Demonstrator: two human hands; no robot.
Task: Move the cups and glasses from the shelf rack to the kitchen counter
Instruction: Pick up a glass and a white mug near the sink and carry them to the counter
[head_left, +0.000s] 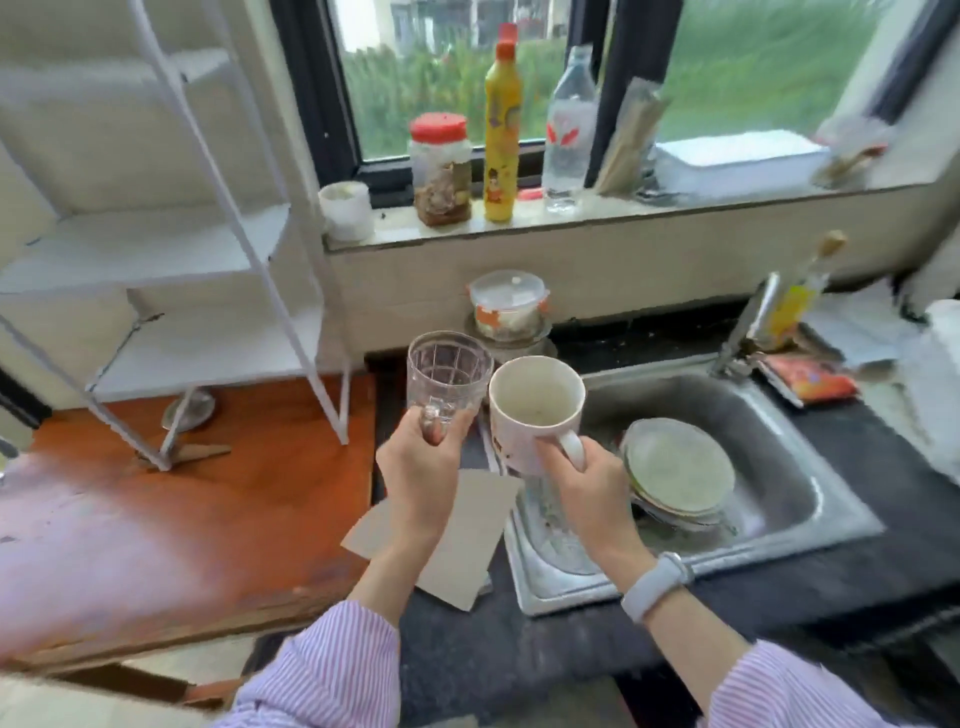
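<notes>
My left hand (421, 467) grips a clear patterned glass (448, 374) by its base and holds it upright above the dark kitchen counter (498, 654). My right hand (587, 488) holds a white mug (535, 410) by its handle, just right of the glass and over the sink's left edge. Both vessels look empty and nearly touch at the rims. The white shelf rack (208, 244) stands at the left on a wooden table, with its visible shelves bare.
A steel sink (779, 467) holds stacked plates (680, 467). A cardboard piece (462, 535) lies on the counter under my hands. A lidded container (509, 306) sits behind. Jars and bottles line the windowsill (571, 223). The tap (748, 327) and clutter stand at the right.
</notes>
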